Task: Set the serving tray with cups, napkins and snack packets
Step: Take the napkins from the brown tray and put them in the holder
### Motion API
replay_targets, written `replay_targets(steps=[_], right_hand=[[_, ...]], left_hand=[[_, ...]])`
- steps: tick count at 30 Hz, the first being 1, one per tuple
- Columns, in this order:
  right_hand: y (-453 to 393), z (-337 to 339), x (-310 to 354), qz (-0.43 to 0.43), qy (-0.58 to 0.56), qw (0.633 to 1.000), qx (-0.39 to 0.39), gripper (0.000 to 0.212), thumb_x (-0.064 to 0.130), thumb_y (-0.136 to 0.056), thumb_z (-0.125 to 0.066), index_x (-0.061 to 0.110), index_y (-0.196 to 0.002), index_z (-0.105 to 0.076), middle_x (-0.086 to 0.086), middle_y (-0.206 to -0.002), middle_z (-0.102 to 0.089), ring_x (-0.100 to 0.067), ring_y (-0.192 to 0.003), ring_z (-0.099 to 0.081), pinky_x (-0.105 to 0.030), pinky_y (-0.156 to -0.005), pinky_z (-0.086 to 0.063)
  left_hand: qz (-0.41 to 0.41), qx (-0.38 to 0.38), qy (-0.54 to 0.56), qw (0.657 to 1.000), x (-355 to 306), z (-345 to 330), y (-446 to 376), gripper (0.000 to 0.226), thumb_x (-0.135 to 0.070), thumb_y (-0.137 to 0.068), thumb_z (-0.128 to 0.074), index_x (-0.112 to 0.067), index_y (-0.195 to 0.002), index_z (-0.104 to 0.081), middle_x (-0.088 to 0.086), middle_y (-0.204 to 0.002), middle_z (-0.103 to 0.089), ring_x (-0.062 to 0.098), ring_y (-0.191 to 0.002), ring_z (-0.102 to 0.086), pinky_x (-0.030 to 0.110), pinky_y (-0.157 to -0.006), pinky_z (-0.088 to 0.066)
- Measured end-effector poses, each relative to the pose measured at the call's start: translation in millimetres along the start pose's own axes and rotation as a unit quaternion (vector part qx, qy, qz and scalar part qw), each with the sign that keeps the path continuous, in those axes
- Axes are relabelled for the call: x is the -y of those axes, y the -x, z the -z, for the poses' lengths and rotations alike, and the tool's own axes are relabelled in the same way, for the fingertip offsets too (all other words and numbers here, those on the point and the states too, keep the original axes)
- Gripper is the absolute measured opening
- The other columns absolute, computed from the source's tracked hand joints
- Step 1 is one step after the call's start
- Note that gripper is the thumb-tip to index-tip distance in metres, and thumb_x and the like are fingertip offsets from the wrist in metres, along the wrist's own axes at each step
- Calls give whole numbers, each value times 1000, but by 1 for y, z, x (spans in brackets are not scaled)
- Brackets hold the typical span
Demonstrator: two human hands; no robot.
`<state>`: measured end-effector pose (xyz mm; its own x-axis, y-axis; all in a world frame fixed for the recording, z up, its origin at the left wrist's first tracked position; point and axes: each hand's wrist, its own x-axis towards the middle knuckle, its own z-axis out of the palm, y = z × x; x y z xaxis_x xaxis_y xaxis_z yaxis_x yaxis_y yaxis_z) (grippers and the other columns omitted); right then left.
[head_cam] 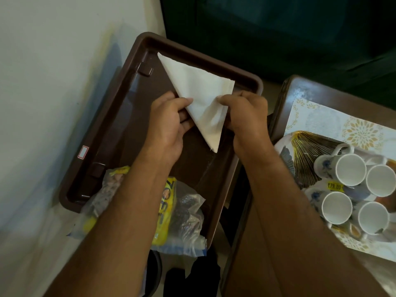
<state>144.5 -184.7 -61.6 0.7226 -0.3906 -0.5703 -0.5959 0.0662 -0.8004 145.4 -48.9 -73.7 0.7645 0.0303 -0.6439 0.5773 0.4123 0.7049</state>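
Note:
A brown rectangular serving tray [120, 116] lies in front of me. Above its far half I hold a white napkin [199, 91] folded into a triangle. My left hand [169, 123] pinches the napkin's left edge and my right hand [246, 116] pinches its right edge. Clear snack packets with yellow print [182, 213] rest on the tray's near end, partly hidden under my left forearm. Several white cups [351, 170] stand on a patterned tray [308, 146] at the right.
A white surface [42, 103] lies under and to the left of the brown tray. The cups' tray sits on a dark wooden table [282, 108] with a patterned mat [317, 118]. A dark green seat [278, 28] fills the background.

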Motion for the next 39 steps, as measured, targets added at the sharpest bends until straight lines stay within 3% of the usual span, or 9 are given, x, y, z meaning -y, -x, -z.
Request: replay_targets(steps=[4,9,12,15,20,25,32,36,39], right_hand=[[7,12,2,-7,-47,998,40,12,6,-90,-71,14,-98,-70,0,-109,-74,-21,-103,-71,-48,-92,-62],[15,30,-1,59,-29,998,18,49,1,-91,-70,13,-136,-54,17,-100,-64,1,-89,-66,-14,-72,-56],[22,43,-2,81,-8,996,18,38,2,-96,-61,19,-129,-55,20,-102,-61,2,-95,-62,-16,-73,-52],[30,65,-3,99,1,995,24,30,5,-97,-55,20,-123,-57,9,-111,-64,-6,-101,-62,-22,-74,-49],[38,112,-10,131,6,991,-4,30,19,-100,-63,19,-129,-55,6,-118,-64,-6,-105,-63,-27,-88,-57],[44,165,-17,166,38,985,-38,42,13,-94,-72,19,-133,-58,15,-110,-62,4,-97,-64,-17,-84,-59],[52,239,-31,192,71,975,-85,36,19,-93,-73,21,-127,-61,16,-110,-62,6,-94,-62,0,-74,-51],[54,278,-37,173,55,977,-114,29,21,-92,-74,17,-120,-64,7,-112,-70,-8,-100,-67,-18,-80,-57],[56,307,-42,166,34,977,-126,23,22,-91,-76,15,-111,-68,7,-102,-73,-6,-93,-70,-23,-76,-59]], left_hand=[[-5,4,18,1000,4,0,12,30,-4,-100,-56,-5,-127,-68,11,-121,-78,25,-109,-77,34,-82,-64],[-7,7,23,1000,12,-14,31,26,-10,-102,-57,-6,-124,-69,9,-117,-80,23,-107,-78,36,-86,-65],[-11,15,27,999,17,-27,43,19,-20,-106,-59,-12,-117,-72,7,-117,-80,22,-109,-78,37,-87,-66],[-14,10,15,1000,27,-45,57,20,-19,-106,-60,-10,-119,-72,7,-117,-80,22,-110,-78,39,-90,-66],[9,13,2,1000,49,-83,82,22,-17,-107,-60,-9,-124,-71,7,-119,-80,19,-108,-78,34,-85,-66],[28,12,-12,999,76,-118,102,14,-15,-104,-63,-14,-113,-74,4,-116,-81,17,-102,-80,31,-76,-66],[26,22,-13,999,107,-178,116,14,-19,-104,-64,-10,-109,-74,10,-116,-80,25,-107,-78,37,-82,-68],[30,23,-26,999,126,-214,125,13,-16,-104,-65,-10,-111,-74,11,-118,-78,25,-110,-76,34,-78,-67],[40,31,-36,998,142,-239,132,25,-17,-104,-64,-6,-125,-71,13,-125,-76,26,-116,-74,38,-83,-67]])
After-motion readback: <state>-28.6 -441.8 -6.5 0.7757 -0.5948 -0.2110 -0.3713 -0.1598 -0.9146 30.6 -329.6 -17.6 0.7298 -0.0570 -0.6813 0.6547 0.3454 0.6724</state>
